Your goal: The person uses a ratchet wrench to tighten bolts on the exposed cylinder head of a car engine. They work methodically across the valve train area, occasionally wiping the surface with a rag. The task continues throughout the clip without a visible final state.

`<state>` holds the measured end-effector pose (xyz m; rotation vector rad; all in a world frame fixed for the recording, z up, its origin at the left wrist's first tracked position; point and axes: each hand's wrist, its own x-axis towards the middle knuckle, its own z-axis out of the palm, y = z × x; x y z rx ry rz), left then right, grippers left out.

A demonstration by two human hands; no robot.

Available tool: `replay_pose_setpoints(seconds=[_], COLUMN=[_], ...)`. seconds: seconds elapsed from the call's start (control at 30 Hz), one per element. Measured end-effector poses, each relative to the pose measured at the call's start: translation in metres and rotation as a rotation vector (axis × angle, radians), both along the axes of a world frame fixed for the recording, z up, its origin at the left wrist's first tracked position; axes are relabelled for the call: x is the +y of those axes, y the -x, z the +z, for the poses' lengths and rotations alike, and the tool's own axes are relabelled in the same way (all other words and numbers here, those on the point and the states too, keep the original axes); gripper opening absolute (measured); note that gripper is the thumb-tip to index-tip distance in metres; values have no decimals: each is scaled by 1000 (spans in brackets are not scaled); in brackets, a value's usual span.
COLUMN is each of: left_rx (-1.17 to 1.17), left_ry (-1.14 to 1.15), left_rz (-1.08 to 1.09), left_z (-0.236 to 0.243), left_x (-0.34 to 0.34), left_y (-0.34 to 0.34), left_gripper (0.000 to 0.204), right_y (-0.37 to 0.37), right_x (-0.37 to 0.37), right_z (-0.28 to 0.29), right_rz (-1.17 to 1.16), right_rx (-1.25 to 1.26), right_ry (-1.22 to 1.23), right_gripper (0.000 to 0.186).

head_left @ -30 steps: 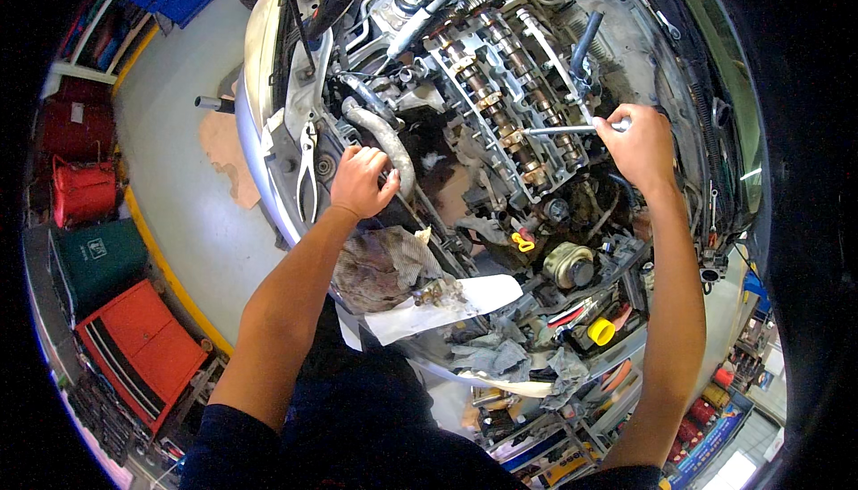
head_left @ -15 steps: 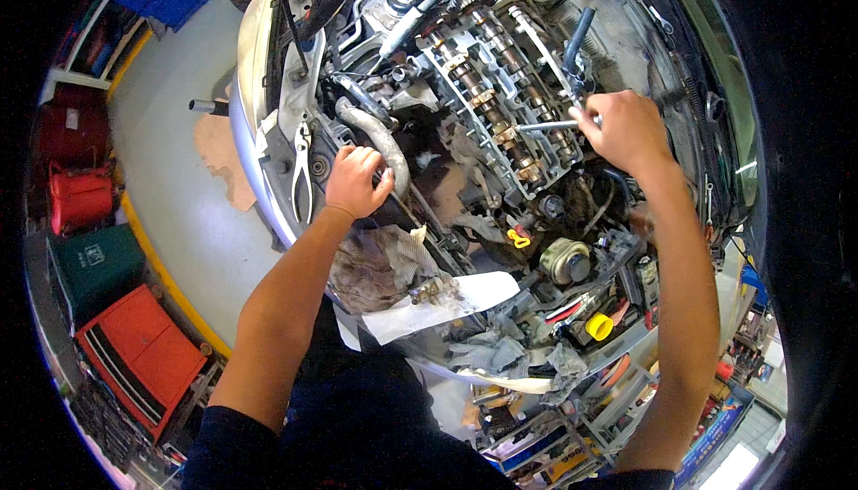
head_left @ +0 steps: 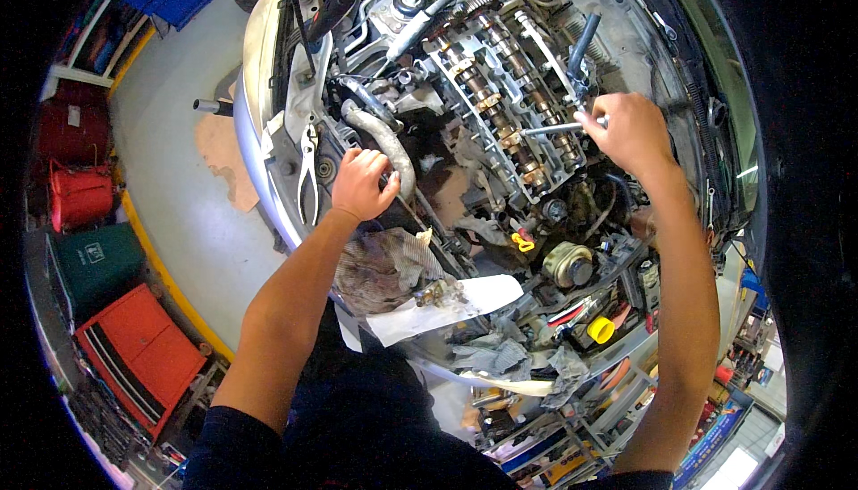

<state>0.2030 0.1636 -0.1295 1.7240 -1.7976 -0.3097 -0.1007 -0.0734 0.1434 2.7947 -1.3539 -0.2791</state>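
My right hand (head_left: 628, 133) is closed round one end of a slim metal bar-shaped tool (head_left: 552, 128), whose other end reaches over the camshafts. Its exact kind is unclear. Below it lies the uncovered cylinder head, with two camshafts (head_left: 489, 104) side by side in a pale metal frame. My left hand (head_left: 365, 184) leans on the front edge of the engine bay beside a grey curved hose (head_left: 391, 143); its fingers curl over the panel edge and their tips are partly hidden. Just left of that hand, slip-joint pliers (head_left: 307, 173) lie on the front panel.
Close to me sit a dirty cloth (head_left: 380, 268), a white sheet (head_left: 447, 309) and grey rags (head_left: 500, 356). A yellow dipstick handle (head_left: 522, 240), a round reservoir (head_left: 567, 265) and a yellow cap (head_left: 601, 329) are at the near right. A thin prop rod (head_left: 295, 12) rises at the front left.
The whole view has shifted slightly, with the car appearing a little further right and lower. Both hands keep their places, the right still holding the metal bar.
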Motion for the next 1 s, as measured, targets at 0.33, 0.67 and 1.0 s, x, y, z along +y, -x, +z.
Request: replay_pose_setpoints(seconds=[0.33,0.67,1.0], left_rx=[20,9,23], left_ry=[-33,-13,2], left_rz=[-10,3,-9], left_z=[3,5,1], left_x=[1,-1,-1], left_y=[2,0,-2], left_gripper=[27,25,26], right_y=[2,-67,-101], right_x=[3,-34,-68], right_z=[12,2,-29], right_rz=[-287,-121,-248], right_rx=[-160,-431,-392], right_ry=[-113,72,-14], right_gripper=[30,29,30])
